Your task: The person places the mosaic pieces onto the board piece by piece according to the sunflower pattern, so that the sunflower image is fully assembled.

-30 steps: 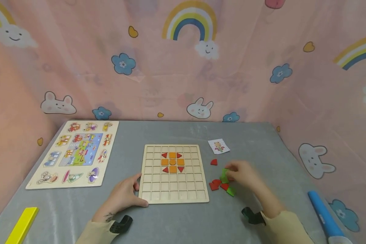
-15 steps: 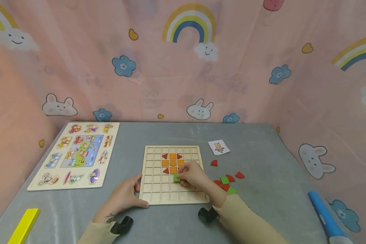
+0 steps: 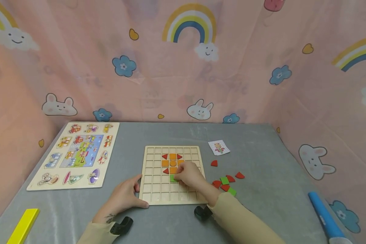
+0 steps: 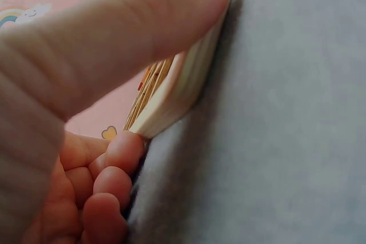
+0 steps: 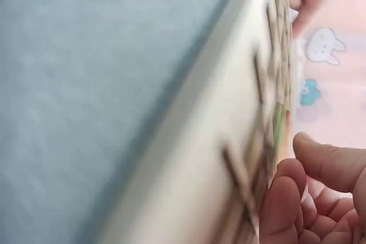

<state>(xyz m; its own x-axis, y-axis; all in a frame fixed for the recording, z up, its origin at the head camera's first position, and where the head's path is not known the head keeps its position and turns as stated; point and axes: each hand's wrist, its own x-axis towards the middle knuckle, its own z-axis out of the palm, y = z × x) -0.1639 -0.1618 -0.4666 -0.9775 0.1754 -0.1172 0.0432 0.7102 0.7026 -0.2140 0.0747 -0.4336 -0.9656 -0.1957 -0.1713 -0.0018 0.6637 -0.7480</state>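
Observation:
A wooden grid board [image 3: 154, 196] lies on the grey table. Its upper middle bears orange squares, an orange circle [image 3: 173, 163] and small red triangles [image 3: 165, 170]. My left hand [image 3: 123, 195] grips the board's near left corner; in the left wrist view the thumb [image 4: 143, 27] lies along the near edge, fingers curled at the left edge. Just below the orange pieces, a green square tile [image 3: 172, 178] sits in a cell. My right hand [image 3: 190, 174] has curled fingertips on its right edge. In the right wrist view the thumb [image 5: 329, 161] stands slightly apart from the index finger.
Right of the board lie loose red quarter-circles [image 3: 240, 175] and green squares [image 3: 231, 191]. Behind them is a pattern card [image 3: 218, 147]. A picture puzzle board [image 3: 106, 181] lies far left, a yellow bar [image 3: 22, 225] near left, a blue stick [image 3: 326, 215] near right.
My right hand took a green square from the loose pieces and carried it left onto the board. Since the middle frame the tile has shifted slightly left into its cell. My left hand stays put.

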